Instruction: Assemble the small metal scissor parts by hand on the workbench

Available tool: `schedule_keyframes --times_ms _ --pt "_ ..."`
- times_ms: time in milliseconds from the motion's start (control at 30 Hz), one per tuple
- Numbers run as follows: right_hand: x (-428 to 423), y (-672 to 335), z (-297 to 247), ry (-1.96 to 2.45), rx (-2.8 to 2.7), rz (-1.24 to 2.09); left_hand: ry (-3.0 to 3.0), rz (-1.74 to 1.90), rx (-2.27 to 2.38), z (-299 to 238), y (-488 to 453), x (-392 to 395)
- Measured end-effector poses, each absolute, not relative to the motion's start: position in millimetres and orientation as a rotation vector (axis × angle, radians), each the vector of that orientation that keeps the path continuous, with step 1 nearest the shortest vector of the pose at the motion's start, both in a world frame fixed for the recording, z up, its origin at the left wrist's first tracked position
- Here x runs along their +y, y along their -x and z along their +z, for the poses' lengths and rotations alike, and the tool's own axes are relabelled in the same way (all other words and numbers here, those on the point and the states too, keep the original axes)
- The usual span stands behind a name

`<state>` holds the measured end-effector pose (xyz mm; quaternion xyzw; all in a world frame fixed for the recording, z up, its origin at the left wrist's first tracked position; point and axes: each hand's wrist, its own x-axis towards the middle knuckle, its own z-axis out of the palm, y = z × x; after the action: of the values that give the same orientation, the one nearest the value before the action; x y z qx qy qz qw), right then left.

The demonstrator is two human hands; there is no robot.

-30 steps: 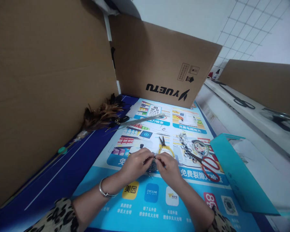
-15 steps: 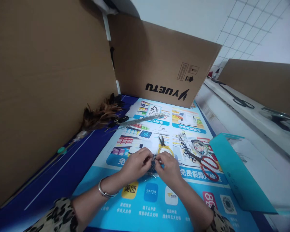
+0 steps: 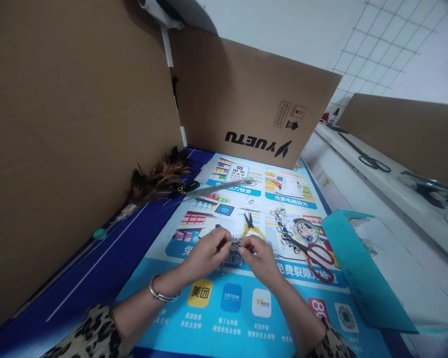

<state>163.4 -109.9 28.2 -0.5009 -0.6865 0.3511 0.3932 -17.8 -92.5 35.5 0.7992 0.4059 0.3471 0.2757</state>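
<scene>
My left hand (image 3: 211,252) and my right hand (image 3: 260,256) meet over the printed mat, each with thumb and forefinger pinched. Between the fingertips is a small, thin, dark thing (image 3: 236,243), perhaps a bit of wire; its kind is too small to make out. Just beneath the hands lies something clear and shiny (image 3: 234,257), partly hidden by the fingers. Pliers with yellow handles (image 3: 260,232) rest right behind my right hand, jaws pointing away. Farther right are red-handled scissors (image 3: 321,261), a round case with a cartoon picture (image 3: 306,230) and several small dark loops (image 3: 283,233).
A bundle of thin silvery rods (image 3: 222,187) lies across the mat (image 3: 160,286) at the back. A feather duster (image 3: 153,176) lies along the left cardboard wall (image 3: 78,99). The back is closed off by a cardboard panel (image 3: 246,89). At right stands a teal box (image 3: 358,268).
My fingertips have come slightly apart, and the thin dark thing between them shows more clearly. The view has shifted a little; the tools lie where they were.
</scene>
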Motion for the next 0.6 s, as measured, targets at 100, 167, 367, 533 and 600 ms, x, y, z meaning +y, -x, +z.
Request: schedule_keyframes --times_ms 100,167,367,533,600 --pt "-107 -165 29 1.188 -1.554 1.182 -2.18 0.89 1.078 33 18 -91" --pt "-106 -164 26 1.124 -1.399 1.341 -2.183 0.865 1.072 31 18 -90" --pt "-103 -160 15 1.057 -1.165 1.533 -1.956 0.881 1.031 32 19 -86" --pt "-102 -161 22 1.136 -1.31 1.466 -1.7 0.839 0.964 32 19 -83" --pt "-103 -160 27 1.206 -1.377 1.332 -1.694 0.842 0.973 31 18 -83"
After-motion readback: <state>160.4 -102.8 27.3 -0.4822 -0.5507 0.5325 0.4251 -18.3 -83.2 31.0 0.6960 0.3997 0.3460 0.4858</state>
